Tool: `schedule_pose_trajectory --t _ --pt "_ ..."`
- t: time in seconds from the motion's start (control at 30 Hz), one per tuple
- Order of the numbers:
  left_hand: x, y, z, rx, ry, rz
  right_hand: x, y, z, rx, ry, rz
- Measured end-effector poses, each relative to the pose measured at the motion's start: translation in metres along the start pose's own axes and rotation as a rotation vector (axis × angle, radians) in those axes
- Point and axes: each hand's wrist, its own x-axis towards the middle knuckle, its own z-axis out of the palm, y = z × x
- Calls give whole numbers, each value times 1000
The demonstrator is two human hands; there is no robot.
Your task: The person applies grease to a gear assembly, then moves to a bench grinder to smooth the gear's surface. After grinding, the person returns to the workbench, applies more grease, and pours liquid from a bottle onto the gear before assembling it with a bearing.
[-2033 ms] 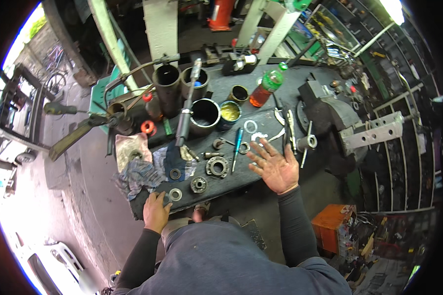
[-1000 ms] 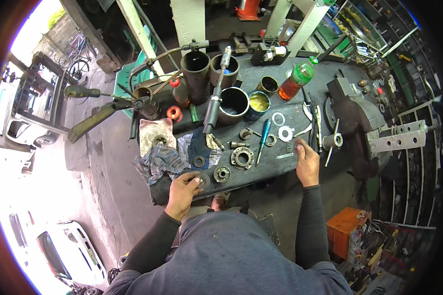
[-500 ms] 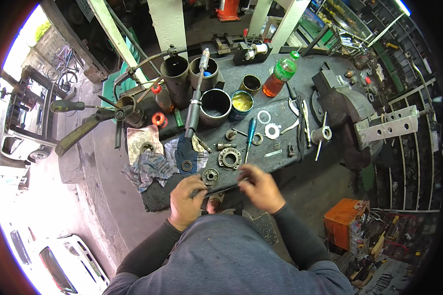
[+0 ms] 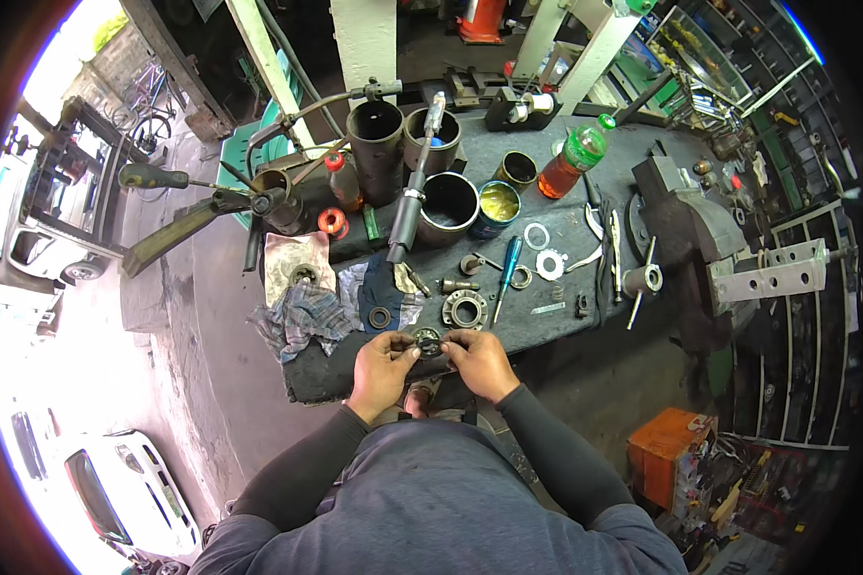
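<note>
A small round metal part (image 4: 429,341) with a holed middle sits at the bench's near edge, between my two hands. On its left side, my left hand (image 4: 382,372) pinches it between thumb and fingers. From the right, my right hand (image 4: 481,364) grips the opposite rim in the same way. Just beyond lies a larger flanged metal ring (image 4: 465,309), untouched. A dark bearing ring (image 4: 380,317) rests on blue cloth to the left. Farther off are a blue-handled screwdriver (image 4: 510,264) and a white toothed washer (image 4: 550,264).
Dark metal cylinders (image 4: 374,153) stand at the back, beside a tin of yellow grease (image 4: 500,204) and a green-capped bottle of red liquid (image 4: 575,158). A bench vise (image 4: 681,211) is at right. Crumpled rags (image 4: 307,321) cover the left corner. An orange box (image 4: 669,458) stands low right.
My right hand has come in from the right and closed on the round part's rim. My left hand now grips its other side. The whole view has shifted slightly.
</note>
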Motion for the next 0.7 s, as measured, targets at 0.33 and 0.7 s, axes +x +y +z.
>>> schedule_pose_trajectory --t 0.33,0.7 --pt "26 -22 2 106 12 -106 26 26 23 152 24 273" --pt "38 -50 4 -38 -6 -167 36 34 16 51 51 258"
